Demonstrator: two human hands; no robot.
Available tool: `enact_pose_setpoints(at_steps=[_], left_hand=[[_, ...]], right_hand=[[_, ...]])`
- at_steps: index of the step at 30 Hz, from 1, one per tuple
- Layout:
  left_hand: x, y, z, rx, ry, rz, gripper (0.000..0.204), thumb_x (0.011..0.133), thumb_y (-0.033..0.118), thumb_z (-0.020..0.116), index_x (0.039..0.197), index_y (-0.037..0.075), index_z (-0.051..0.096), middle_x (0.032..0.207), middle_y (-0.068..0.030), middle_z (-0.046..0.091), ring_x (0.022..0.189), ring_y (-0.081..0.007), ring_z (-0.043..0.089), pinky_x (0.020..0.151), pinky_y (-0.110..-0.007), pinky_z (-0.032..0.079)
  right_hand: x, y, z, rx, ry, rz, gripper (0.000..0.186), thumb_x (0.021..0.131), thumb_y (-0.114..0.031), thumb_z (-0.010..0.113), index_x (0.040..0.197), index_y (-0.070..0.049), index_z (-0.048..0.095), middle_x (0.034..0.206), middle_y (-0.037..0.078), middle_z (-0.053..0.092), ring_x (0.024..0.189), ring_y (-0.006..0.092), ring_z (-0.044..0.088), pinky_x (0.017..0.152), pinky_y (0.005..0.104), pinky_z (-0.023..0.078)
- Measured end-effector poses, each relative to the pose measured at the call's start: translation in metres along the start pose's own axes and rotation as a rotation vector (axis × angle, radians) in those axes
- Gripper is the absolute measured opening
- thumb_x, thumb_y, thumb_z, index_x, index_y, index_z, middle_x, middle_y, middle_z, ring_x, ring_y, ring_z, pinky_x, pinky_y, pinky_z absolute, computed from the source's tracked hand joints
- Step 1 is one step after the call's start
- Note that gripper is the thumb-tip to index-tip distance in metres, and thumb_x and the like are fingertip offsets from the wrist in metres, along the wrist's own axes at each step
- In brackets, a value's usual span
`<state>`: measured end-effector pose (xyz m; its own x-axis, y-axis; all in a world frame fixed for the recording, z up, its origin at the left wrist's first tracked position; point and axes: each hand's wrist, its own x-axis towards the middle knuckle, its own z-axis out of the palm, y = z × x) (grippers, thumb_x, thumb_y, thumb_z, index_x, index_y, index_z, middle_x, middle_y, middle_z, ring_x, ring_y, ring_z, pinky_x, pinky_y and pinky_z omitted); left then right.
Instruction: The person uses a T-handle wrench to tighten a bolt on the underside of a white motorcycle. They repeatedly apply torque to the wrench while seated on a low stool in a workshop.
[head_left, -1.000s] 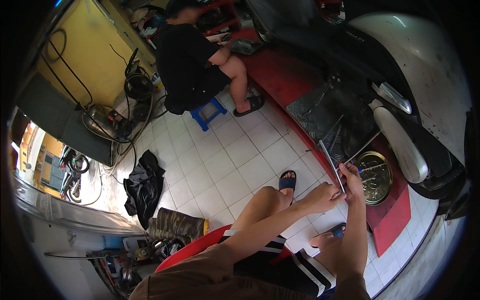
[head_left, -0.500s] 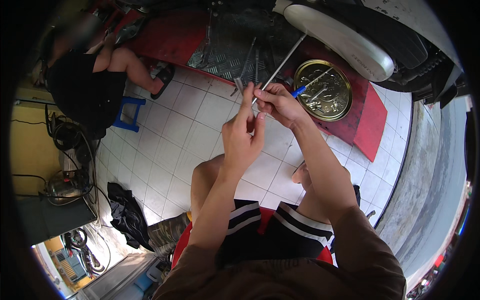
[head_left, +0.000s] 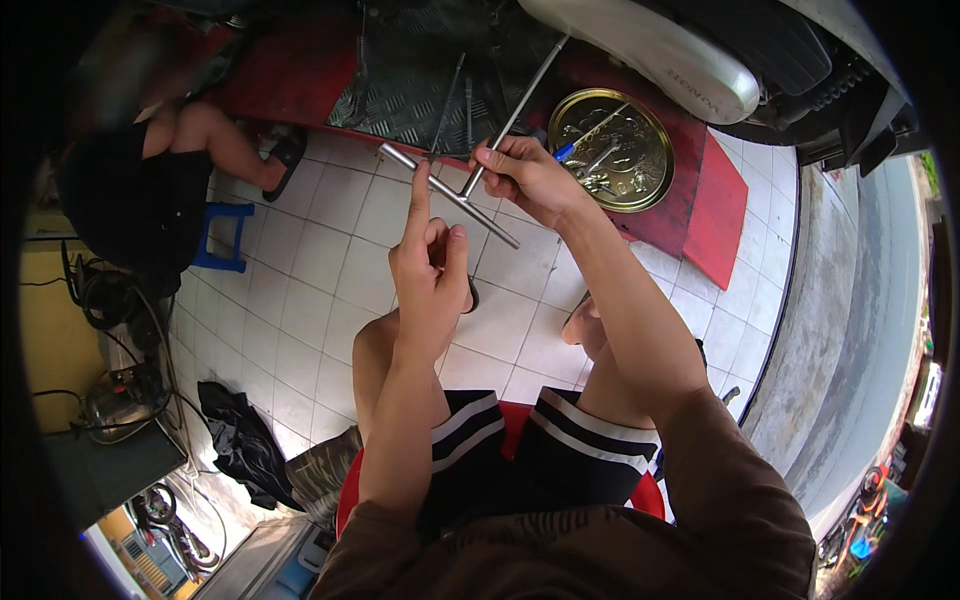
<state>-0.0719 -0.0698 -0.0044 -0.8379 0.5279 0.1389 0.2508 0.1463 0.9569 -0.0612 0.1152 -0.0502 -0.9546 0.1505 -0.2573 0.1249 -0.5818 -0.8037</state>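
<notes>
Pinching the shaft of a steel T-handle wrench [head_left: 485, 219] with the right hand [head_left: 535, 182]: thumb and fingers closed on it just above the junction with the crossbar. Right forearm comes up from lower right, hand angled toward upper left.

Left hand [head_left: 425, 272] is upright, palm side partly toward the right hand. Index straight up, tip overlapping the crossbar near its upper-left end, looks like contact. Thumb raised and apart from the bar, remaining fingers curled. No grip on the wrench from that side; the right pinch carries it. Left forearm rises nearly vertical in view.

Wrench position: in front of both hands, above the white tiled floor [head_left: 315, 265]. Crossbar slants from upper left to lower right, junction between the two hands, lower-right end free below the right hand. Shaft runs up and right past the right fingers; its far end overlaps the silver scooter cover [head_left: 660, 60] in view, can't tell if they touch.

Round gold tray [head_left: 668, 150] sits on the red platform [head_left: 715, 235], just right of the right hand, with a blue-handled screwdriver [head_left: 565, 152] and small metal parts in it. Long thin tools [head_left: 448, 108] lie on the black tread mat [head_left: 395, 115], beyond the hands.
</notes>
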Motion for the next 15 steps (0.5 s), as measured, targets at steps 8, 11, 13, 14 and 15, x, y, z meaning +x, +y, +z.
enact_pose_setpoints(at_steps=[8, 11, 13, 14, 15], left_hand=[[-0.016, -0.028, 0.003, -0.033, -0.535, -0.128, 0.071, 0.085, 0.005, 0.061, 0.148, 0.000, 0.027, 0.059, -0.0010, 0.049, 0.051, -0.0055, 0.043, 0.051, -0.022, 0.037], [-0.016, 0.007, 0.006, -0.174, -0.363, -0.067, 0.070, 0.088, 0.000, 0.057, 0.150, 0.002, 0.023, 0.065, 0.0024, 0.048, 0.054, -0.0035, 0.041, 0.052, -0.019, 0.034], [-0.010, -0.004, 0.005, -0.011, -0.162, 0.005, 0.070, 0.089, -0.001, 0.055, 0.149, -0.001, 0.021, 0.062, 0.0024, 0.048, 0.054, -0.0036, 0.042, 0.052, -0.019, 0.034], [-0.010, -0.012, 0.004, 0.024, -0.139, -0.035, 0.069, 0.089, -0.001, 0.055, 0.149, -0.002, 0.021, 0.061, 0.0022, 0.048, 0.054, -0.0037, 0.042, 0.052, -0.019, 0.035], [-0.010, -0.021, 0.004, 0.057, -0.116, -0.076, 0.068, 0.089, -0.001, 0.055, 0.149, -0.003, 0.022, 0.061, 0.0020, 0.048, 0.055, -0.0038, 0.043, 0.052, -0.019, 0.035]], right_hand=[[0.003, -0.004, -0.012, 0.011, -0.011, -0.032, 0.019, 0.091, -0.021, 0.066, 0.091, -0.003, 0.061, 0.066, -0.002, 0.050, 0.058, 0.0069, 0.038, 0.055, 0.0228, 0.032], [0.002, -0.003, -0.012, 0.021, 0.002, -0.031, 0.022, 0.091, -0.022, 0.067, 0.092, -0.001, 0.062, 0.067, -0.001, 0.052, 0.057, 0.0065, 0.040, 0.053, 0.0218, 0.033], [0.003, -0.004, -0.011, 0.028, 0.016, -0.031, 0.022, 0.092, -0.022, 0.066, 0.092, 0.000, 0.062, 0.068, -0.001, 0.052, 0.057, 0.0064, 0.040, 0.052, 0.0211, 0.034], [0.004, -0.004, -0.010, 0.039, 0.019, -0.035, 0.022, 0.092, -0.022, 0.066, 0.091, -0.001, 0.061, 0.068, -0.001, 0.052, 0.057, 0.0064, 0.039, 0.052, 0.0211, 0.033], [0.005, -0.003, -0.010, 0.049, 0.022, -0.037, 0.021, 0.092, -0.022, 0.065, 0.091, -0.001, 0.061, 0.068, -0.001, 0.051, 0.057, 0.0064, 0.039, 0.052, 0.0211, 0.033]])
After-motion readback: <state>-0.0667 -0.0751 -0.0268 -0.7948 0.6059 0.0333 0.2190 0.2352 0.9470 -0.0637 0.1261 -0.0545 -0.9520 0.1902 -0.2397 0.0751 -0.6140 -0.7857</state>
